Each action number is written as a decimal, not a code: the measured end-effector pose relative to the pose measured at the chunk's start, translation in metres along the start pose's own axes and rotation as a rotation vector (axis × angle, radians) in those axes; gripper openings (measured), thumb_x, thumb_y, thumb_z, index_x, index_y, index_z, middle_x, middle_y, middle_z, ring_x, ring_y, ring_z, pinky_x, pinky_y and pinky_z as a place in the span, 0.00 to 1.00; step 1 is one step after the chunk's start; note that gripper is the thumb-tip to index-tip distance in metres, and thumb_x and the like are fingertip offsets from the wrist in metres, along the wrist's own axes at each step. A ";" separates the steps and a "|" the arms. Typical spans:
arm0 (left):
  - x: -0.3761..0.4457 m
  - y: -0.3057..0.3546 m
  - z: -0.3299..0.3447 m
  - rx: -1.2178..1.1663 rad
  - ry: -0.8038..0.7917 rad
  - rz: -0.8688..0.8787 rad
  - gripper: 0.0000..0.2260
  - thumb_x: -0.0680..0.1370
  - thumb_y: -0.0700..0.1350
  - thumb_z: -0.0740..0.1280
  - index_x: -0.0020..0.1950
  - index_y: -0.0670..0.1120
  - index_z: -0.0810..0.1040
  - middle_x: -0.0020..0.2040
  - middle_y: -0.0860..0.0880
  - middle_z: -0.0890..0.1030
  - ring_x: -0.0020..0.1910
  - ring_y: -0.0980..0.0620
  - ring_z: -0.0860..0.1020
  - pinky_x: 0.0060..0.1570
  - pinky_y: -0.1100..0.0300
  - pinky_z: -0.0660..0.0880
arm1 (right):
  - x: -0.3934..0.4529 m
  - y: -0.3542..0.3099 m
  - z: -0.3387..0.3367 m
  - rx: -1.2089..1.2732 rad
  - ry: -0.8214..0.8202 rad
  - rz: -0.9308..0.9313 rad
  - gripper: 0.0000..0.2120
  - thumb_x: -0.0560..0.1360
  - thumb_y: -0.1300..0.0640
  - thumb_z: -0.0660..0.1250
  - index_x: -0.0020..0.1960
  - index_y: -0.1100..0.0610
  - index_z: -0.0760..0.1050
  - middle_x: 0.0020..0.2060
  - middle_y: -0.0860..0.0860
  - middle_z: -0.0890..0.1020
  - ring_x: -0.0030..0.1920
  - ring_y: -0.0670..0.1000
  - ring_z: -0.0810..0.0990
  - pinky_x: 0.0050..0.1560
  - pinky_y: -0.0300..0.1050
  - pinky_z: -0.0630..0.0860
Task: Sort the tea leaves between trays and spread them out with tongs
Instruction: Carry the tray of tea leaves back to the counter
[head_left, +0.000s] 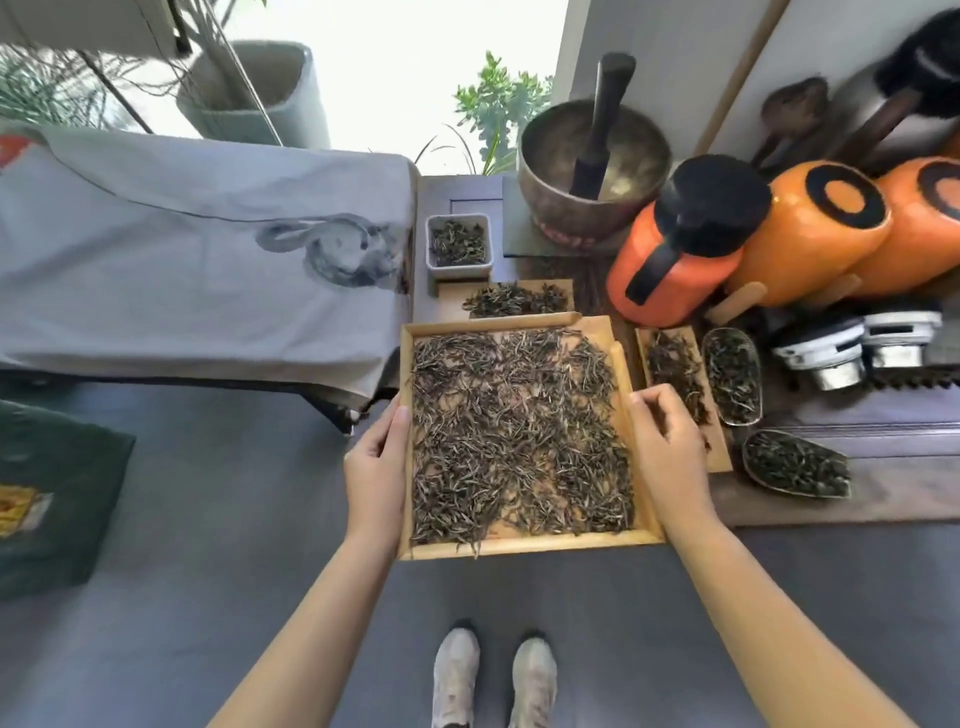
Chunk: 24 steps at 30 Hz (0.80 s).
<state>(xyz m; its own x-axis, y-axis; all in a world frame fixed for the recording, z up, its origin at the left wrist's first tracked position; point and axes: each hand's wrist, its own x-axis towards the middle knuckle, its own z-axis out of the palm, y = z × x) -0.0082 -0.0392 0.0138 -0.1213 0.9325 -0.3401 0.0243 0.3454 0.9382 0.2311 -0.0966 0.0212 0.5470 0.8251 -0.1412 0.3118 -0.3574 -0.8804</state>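
Note:
A large square bamboo tray (530, 545) is covered with a spread layer of dry tea leaves (514, 431). My left hand (376, 473) grips its left rim, thumb on top. My right hand (670, 447) holds the right rim with curled fingers. Bamboo tongs (621, 364) lie along the tray's right inner edge, and a second bamboo piece lies along the top rim. Smaller holders with tea stand around: a white square dish (458, 244), a flat bamboo tray (511, 299) behind, a narrow bamboo tray (675, 374) on the right, and two scoop-shaped dishes (732, 376) (795, 465).
A brass bowl with a dark pestle (592, 166) and orange jugs (680, 244) stand at the back right of the dark wooden table. A bench under grey cloth (197, 260) is on the left. A green box (52, 493) sits on the grey floor. My shoes (493, 675) show below.

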 end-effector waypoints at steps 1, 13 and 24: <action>0.002 -0.007 0.001 -0.004 0.000 -0.009 0.12 0.79 0.45 0.63 0.61 0.47 0.78 0.51 0.60 0.82 0.52 0.69 0.77 0.48 0.75 0.73 | 0.001 0.005 0.003 -0.022 0.006 0.002 0.09 0.78 0.52 0.59 0.39 0.49 0.70 0.37 0.45 0.76 0.38 0.38 0.72 0.40 0.31 0.67; 0.020 -0.057 0.005 0.209 0.054 0.017 0.14 0.79 0.49 0.62 0.63 0.49 0.77 0.64 0.59 0.74 0.67 0.58 0.67 0.66 0.62 0.62 | 0.006 0.043 0.025 -0.085 0.038 0.027 0.05 0.77 0.57 0.60 0.43 0.53 0.72 0.52 0.44 0.73 0.49 0.29 0.69 0.48 0.18 0.60; 0.033 -0.068 0.010 0.230 0.073 0.022 0.14 0.79 0.49 0.62 0.63 0.49 0.77 0.64 0.61 0.73 0.68 0.58 0.67 0.63 0.67 0.61 | 0.013 0.056 0.035 -0.108 0.053 0.035 0.06 0.78 0.55 0.60 0.44 0.53 0.73 0.57 0.43 0.72 0.58 0.44 0.70 0.61 0.43 0.63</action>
<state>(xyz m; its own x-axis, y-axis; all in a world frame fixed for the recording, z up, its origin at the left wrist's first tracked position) -0.0040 -0.0310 -0.0622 -0.1897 0.9328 -0.3063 0.2523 0.3478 0.9030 0.2289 -0.0905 -0.0457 0.5982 0.7883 -0.1443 0.3723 -0.4328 -0.8211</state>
